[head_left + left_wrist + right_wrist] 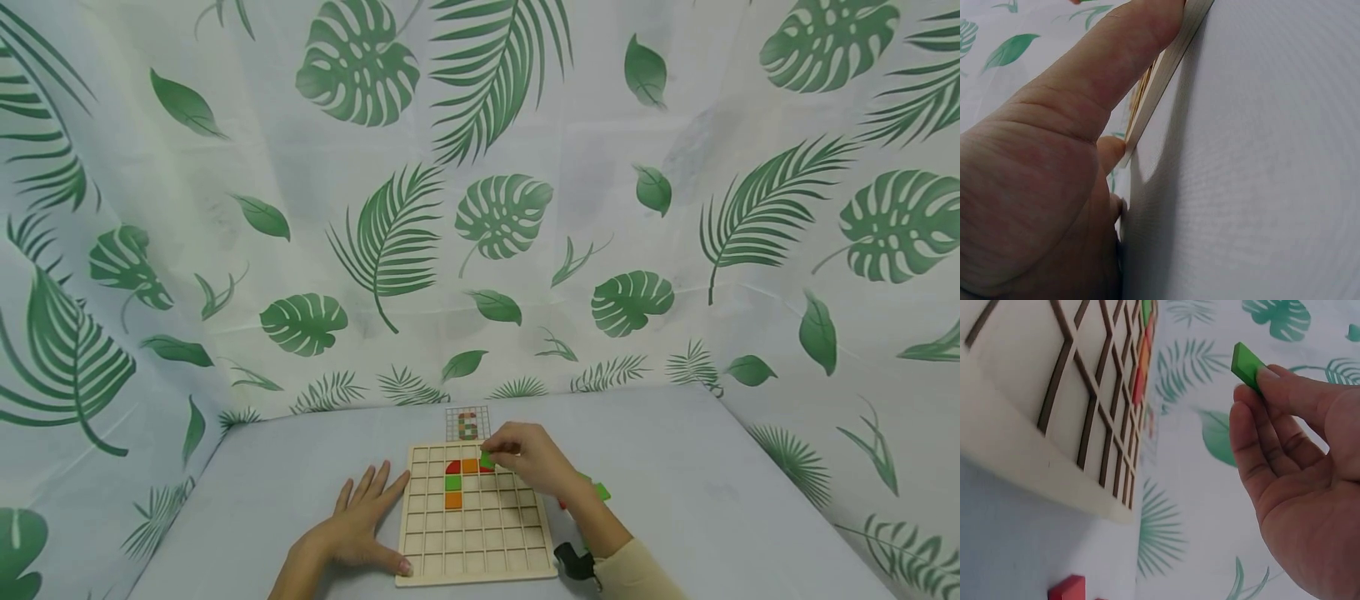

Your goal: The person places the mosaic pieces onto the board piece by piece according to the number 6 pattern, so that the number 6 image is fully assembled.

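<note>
A pale wooden grid board [480, 542] lies on the table. On it sit a red curved tile [453, 467], an orange tile [470, 466], a green tile [453, 482], a lower orange tile [453, 500] and a red tile [487, 469], partly covered from above. Between thumb and fingers my right hand [534, 457] pinches a green square tile [1248, 365], held over the board's upper part. My left hand [354, 525] has its fingers spread along the board's left side, thumb touching the lower left corner.
Behind the board lies a small pattern card [467, 424] with a coloured figure on a grid. Loose tiles, among them a green one [602, 492] and a red one [1068, 588], lie right of the board, partly behind my right forearm. A black object [574, 562] is by my right sleeve.
</note>
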